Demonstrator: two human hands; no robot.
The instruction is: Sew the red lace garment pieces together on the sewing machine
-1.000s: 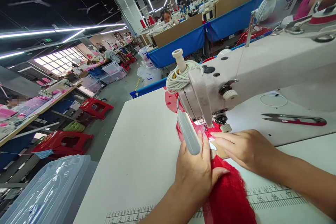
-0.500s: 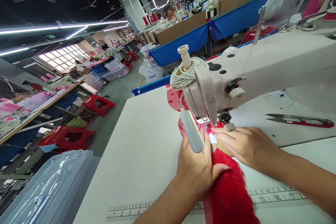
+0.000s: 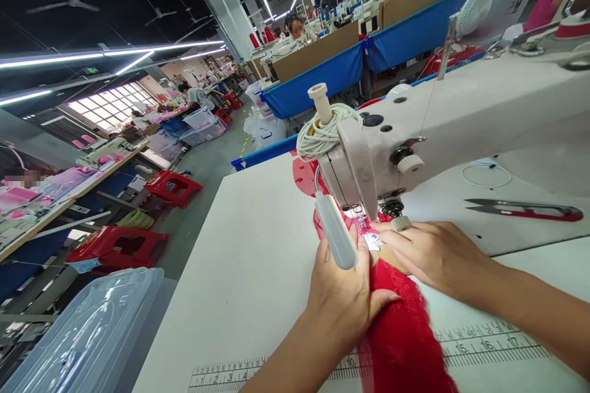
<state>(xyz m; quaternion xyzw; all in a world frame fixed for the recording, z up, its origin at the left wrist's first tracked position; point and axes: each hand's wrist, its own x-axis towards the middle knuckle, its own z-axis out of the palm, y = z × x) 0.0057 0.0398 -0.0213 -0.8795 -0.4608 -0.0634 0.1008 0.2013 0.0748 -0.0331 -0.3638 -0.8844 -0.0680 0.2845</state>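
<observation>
A white sewing machine [image 3: 461,116] stands on the white table [image 3: 249,270]. Red lace fabric [image 3: 401,331] runs from the table's front edge up under the needle area. My left hand [image 3: 343,298] lies on the fabric's left edge, fingers pressed together and pointing at the presser foot, partly behind a grey lever [image 3: 335,230]. My right hand [image 3: 433,255] lies flat on the fabric's right side, fingers stretched toward the needle, beside a small white label [image 3: 371,242].
Red-handled thread snips [image 3: 525,210] lie on the machine bed at right. A printed ruler [image 3: 483,341] runs along the table front. A clear plastic bin lid [image 3: 87,334] sits at lower left. Red stools [image 3: 173,186], blue-skirted worktables and other people at machines fill the aisle behind.
Both hands have slid slightly forward with the red fabric toward the needle; the view shifted a little.
</observation>
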